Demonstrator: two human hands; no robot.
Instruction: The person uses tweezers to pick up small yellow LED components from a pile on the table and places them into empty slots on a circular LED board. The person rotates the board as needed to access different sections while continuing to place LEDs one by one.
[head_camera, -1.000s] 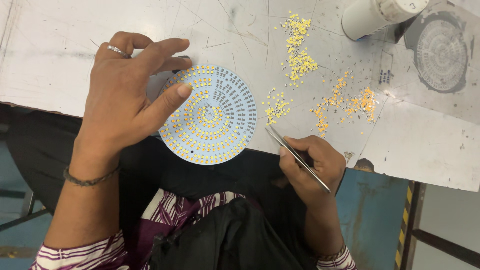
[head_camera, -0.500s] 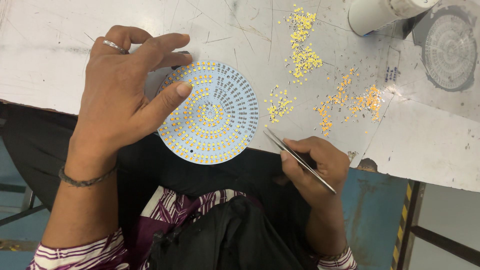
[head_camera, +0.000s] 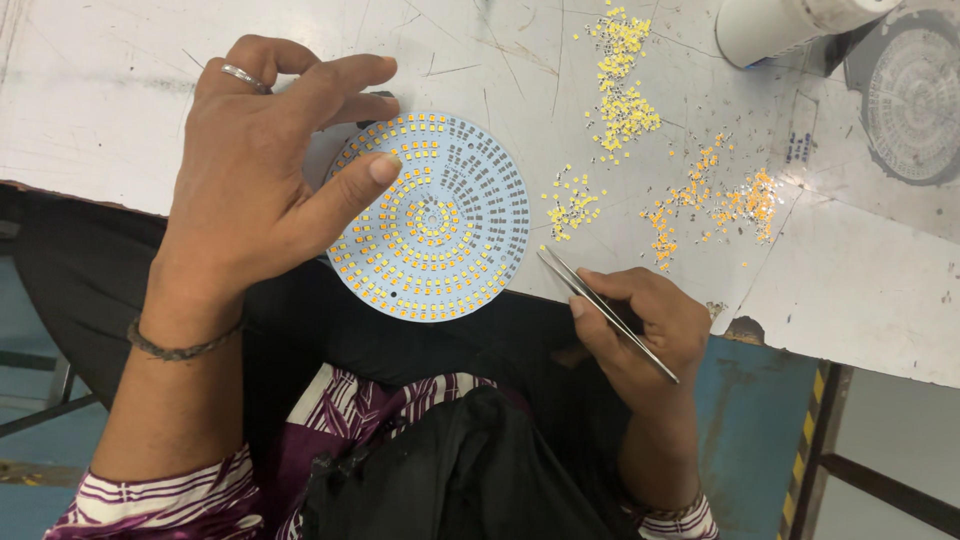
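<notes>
A round pale-blue circuit board (head_camera: 440, 215) with rings of small yellow chips lies at the white table's near edge, partly overhanging it. My left hand (head_camera: 265, 165), with a ring on one finger, rests on the board's left side, thumb pressed on its face and fingers curled over its far rim. My right hand (head_camera: 640, 325) grips metal tweezers (head_camera: 600, 310), whose tips sit just right of the board and point up-left. Small piles of loose yellow chips (head_camera: 620, 90) lie scattered on the table beyond the tweezers.
A white cylindrical container (head_camera: 775, 25) stands at the far right. Another round grey board (head_camera: 915, 90) lies in the top right corner. The scratched white table (head_camera: 100, 110) ends at my lap, with a blue frame (head_camera: 760, 400) below on the right.
The view has shifted slightly. Both hands, the board and the tweezers stay in nearly the same places.
</notes>
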